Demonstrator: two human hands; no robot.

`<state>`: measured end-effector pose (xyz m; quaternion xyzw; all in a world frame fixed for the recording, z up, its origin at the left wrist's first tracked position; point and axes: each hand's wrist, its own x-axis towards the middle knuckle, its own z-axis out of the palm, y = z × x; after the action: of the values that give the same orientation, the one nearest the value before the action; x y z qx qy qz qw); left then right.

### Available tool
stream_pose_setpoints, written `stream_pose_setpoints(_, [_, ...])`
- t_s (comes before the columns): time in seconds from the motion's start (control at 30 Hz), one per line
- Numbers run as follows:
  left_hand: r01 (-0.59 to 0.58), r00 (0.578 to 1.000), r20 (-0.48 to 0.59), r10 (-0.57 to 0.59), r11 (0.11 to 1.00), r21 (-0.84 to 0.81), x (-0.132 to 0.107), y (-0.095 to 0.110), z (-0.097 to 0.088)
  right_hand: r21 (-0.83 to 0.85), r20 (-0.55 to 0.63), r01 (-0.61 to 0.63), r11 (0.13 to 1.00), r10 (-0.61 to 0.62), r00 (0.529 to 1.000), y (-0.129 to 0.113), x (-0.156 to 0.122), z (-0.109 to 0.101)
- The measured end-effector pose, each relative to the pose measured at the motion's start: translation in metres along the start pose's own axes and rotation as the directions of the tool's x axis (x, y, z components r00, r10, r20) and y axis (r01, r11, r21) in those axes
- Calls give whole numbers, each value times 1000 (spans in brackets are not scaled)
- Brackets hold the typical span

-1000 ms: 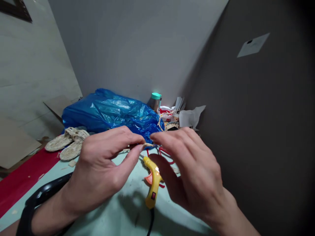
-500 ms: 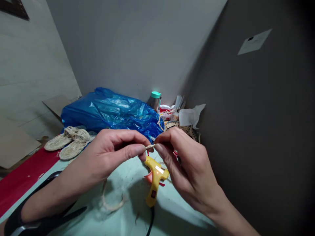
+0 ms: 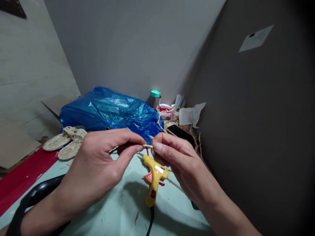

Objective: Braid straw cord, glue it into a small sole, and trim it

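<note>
My left hand (image 3: 98,167) and my right hand (image 3: 179,164) meet in mid-air above the pale green tabletop (image 3: 118,209). Both pinch a short piece of tan straw cord (image 3: 147,146) between thumb and forefinger, one hand at each end. Just below the hands lies a yellow hot glue gun (image 3: 154,182) with a black cable running toward me. A black band sits on my left wrist.
A crumpled blue plastic bag (image 3: 110,113) lies behind the hands. Woven straw ovals (image 3: 65,144) rest at the left beside a red surface (image 3: 22,178). At the back right stand a green-capped bottle (image 3: 155,98), white paper, a black phone (image 3: 180,132) and clutter. A dark wall closes the right side.
Both hands have stayed pinched on the cord and shifted slightly. The right hand's fingers have curled in tighter, uncovering the black phone behind it. The left forearm has turned.
</note>
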<state>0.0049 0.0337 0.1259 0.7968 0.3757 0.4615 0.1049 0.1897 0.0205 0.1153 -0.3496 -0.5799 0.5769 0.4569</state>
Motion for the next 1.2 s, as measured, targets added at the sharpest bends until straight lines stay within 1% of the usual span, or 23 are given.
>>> stream_pose_setpoints(0.1, [-114,992,-47,119,988,107,-6,4,3,152,56,-69,986,61,997,3,-2,7])
stream_pose_setpoints(0.2, [-224,968,-50,246,937,268,-12,3,8,293,42,-97,951,88,995,7,-3,16])
stream_pose_setpoints(0.27, [-276,949,-44,312,890,364,-15,0,13,389,22,-72,919,69,997,10,-2,21])
stream_pose_setpoints(0.33, [-287,943,-51,330,879,379,-16,-4,17,461,4,-29,887,30,1000,13,0,24])
stream_pose_setpoints(0.37, [-281,945,-64,322,894,348,-16,-5,18,482,-5,-16,876,20,1000,13,0,24])
stream_pose_setpoints(0.43, [-228,962,-91,256,944,240,-13,-7,19,497,-35,11,868,7,999,12,2,23])
stream_pose_setpoints(0.53, [-67,993,-91,74,994,86,-5,-9,15,504,-106,64,861,-12,994,8,4,17])
stream_pose_setpoints(0.63, [102,994,-41,-103,994,-28,2,-9,11,506,-145,105,856,-35,989,4,5,12])
stream_pose_setpoints(0.7, [168,985,-29,-170,983,-73,4,-9,11,481,-150,117,869,-50,987,5,5,12])
stream_pose_setpoints(0.77, [180,981,-57,-185,980,-81,5,-8,13,421,-152,117,900,-57,987,8,3,14])
stream_pose_setpoints(0.87, [154,981,-105,-163,984,-86,1,-4,15,269,-189,124,955,-74,979,12,1,20])
stream_pose_setpoints(1.0, [142,979,-135,-154,985,-96,-4,2,16,95,-247,182,979,-154,957,9,-1,27])
stream_pose_setpoints(1.1, [146,982,-99,-160,980,-138,-6,4,15,9,-260,197,980,-188,947,7,0,28])
stream_pose_setpoints(1.2, [201,977,-37,-212,959,-200,-6,4,14,-11,-248,202,979,-198,948,8,2,27])
